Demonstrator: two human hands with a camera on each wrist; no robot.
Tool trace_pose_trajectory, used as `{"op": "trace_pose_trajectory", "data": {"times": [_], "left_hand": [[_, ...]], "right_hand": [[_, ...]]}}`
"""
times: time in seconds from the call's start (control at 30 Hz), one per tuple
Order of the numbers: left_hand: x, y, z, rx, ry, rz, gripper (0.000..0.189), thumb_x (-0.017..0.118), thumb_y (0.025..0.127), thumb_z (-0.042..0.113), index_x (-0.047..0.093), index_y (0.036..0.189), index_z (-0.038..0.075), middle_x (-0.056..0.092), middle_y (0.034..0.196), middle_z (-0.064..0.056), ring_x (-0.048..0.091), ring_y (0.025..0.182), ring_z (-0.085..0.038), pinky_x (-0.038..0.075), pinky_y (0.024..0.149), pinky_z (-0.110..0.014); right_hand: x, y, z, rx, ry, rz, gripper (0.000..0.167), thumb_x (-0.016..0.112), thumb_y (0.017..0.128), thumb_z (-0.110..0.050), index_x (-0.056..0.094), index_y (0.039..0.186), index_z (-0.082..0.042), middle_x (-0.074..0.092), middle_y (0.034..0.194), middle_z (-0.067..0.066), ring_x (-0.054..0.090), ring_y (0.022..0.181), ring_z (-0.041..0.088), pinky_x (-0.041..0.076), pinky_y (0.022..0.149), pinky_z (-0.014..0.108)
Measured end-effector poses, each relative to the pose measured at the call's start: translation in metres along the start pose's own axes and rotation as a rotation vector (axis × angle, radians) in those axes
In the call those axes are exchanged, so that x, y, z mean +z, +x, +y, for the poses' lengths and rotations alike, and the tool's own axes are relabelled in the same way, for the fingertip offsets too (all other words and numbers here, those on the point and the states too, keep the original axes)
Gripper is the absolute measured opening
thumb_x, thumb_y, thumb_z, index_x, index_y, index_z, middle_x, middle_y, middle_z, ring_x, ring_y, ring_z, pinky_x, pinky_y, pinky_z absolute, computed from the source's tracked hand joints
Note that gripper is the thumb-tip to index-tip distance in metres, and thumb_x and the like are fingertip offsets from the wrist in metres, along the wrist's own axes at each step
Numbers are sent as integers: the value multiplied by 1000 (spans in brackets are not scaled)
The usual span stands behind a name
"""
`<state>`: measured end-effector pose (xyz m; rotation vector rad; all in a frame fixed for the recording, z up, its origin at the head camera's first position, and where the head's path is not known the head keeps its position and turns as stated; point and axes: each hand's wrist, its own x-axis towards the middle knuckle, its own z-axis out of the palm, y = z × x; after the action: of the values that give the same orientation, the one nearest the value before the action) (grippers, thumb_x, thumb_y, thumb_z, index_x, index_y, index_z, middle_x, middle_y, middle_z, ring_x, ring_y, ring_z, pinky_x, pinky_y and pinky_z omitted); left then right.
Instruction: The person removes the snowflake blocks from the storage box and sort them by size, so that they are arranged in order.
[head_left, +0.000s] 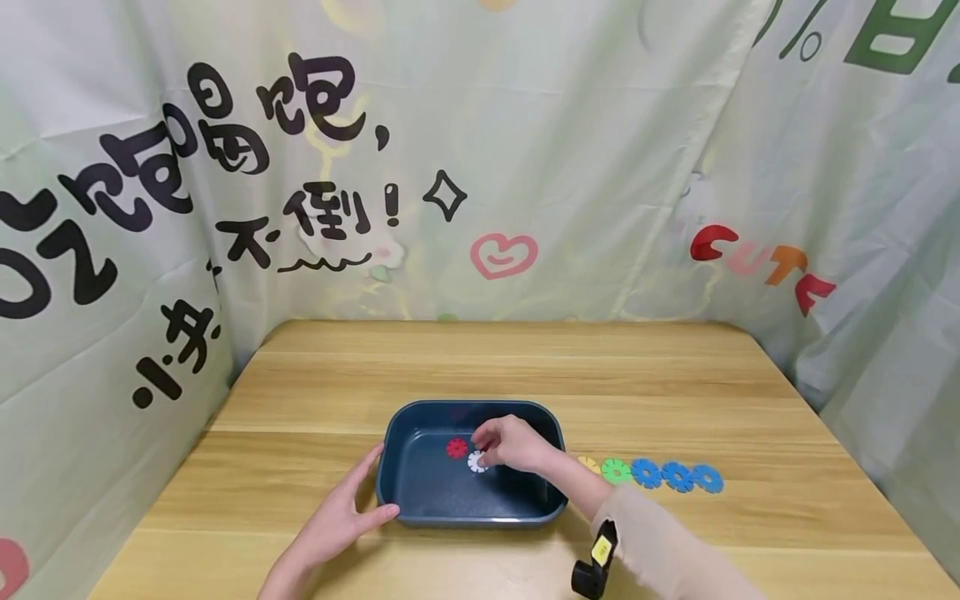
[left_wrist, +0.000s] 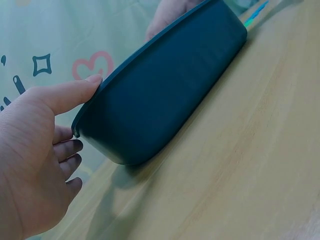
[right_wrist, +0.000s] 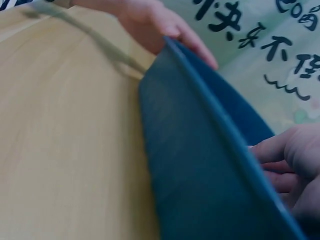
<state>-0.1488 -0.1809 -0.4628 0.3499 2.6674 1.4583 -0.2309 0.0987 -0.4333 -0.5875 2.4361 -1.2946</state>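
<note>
Progress looked partway, judging by how the pcs were split: a red notched plastic disc [head_left: 456, 448] lay in the deep dark-blue rectangular tray [head_left: 442, 496], w/ a white notched plastic disc [head_left: 474, 462] just beside it at the fingertips of the right hand [head_left: 513, 443], while five more made a row on the pale wood-grain surface [head_left: 450, 367]. That row sat to the tray's right & ran, L to R, yellow notched plastic disc [head_left: 588, 462], green notched plastic disc [head_left: 617, 471], then three blue notched plastic discs [head_left: 678, 477]. The right forearm [head_left: 573, 482] covered part of the yellow one. Right hand's grip: thumb & fingers inside the tray, prob. pinching the white disc, tho the right wrist view was blurry & the tray wall hid much. Grip of the left hand [head_left: 339, 517]: not clenched; thumb pressed on the rim at the near left corner, fingers reaching loosely along the outside of the left wall. Done, as far as shown: five discs laid close together in line. To do: white disc was mid-handling, red one lay w/ no hand on it. Two pcs in the tray vs. five out meant the job was, in my judgement, neither just begun nor finished.
</note>
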Motion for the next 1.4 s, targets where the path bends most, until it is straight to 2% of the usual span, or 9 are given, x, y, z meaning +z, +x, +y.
{"op": "trace_pose_trajectory", "data": {"times": [0.2, 0.5, 0.73, 0.87, 1.03, 1.17, 1.4], "left_hand": [[0, 1, -1, 17, 4, 5, 83, 73, 79, 29, 28, 146, 10, 26, 148, -18, 23, 134, -41, 20, 101, -64], [0, 1, -1, 8, 5, 1, 83, 73, 80, 30, 27, 146, 9, 26, 149, -19, 23, 134, -42, 20, 101, -65], [0, 0, 0, -15, 12, -12, 83, 72, 80, 32, 27, 146, 10, 26, 149, -18, 24, 133, -42, 21, 101, -65], [0, 0, 1, -18, 10, -15, 83, 72, 80, 31, 27, 146, 9, 26, 148, -19, 24, 133, -42, 21, 101, -65], [0, 0, 1, -17, 8, -13, 83, 72, 80, 31, 27, 146, 9, 27, 148, -19, 24, 133, -42, 21, 101, -65], [1, 0, 0, -18, 10, -10, 83, 72, 80, 31, 27, 146, 9, 27, 148, -19, 25, 133, -42, 21, 101, -65], [1, 0, 1, -23, 12, -8, 83, 73, 80, 31, 27, 146, 9, 28, 147, -20, 25, 132, -43, 21, 101, -65]], "right_hand": [[10, 4, 2, -31, -143, 14, 27, 75, 70, 3, 67, 96, 2, 66, 88, 7, 56, 74, 14, 49, 66, 25], [16, 4, 6, -81, -345, 12, 26, 78, 69, 0, 70, 93, -4, 59, 85, 2, 53, 77, 14, 46, 68, 26], [17, 2, 5, -99, -415, 13, 23, 81, 67, -6, 69, 87, -8, 55, 77, -3, 49, 74, 11, 43, 65, 25], [15, 1, 5, -125, -387, 14, 19, 80, 68, -4, 68, 82, -10, 54, 74, -4, 49, 71, 9, 43, 62, 22], [11, -2, 3, -98, -227, -12, 14, 73, 72, 5, 67, 80, -5, 58, 67, -1, 52, 59, 8, 48, 50, 21], [5, -5, 2, -73, -109, -8, 11, 69, 76, 7, 66, 80, -3, 59, 64, 2, 55, 52, 13, 52, 49, 28], [-18, -19, -5, -83, 45, 40, 9, 66, 79, 7, 66, 86, 2, 62, 70, 4, 59, 58, 18, 54, 57, 45]]}}
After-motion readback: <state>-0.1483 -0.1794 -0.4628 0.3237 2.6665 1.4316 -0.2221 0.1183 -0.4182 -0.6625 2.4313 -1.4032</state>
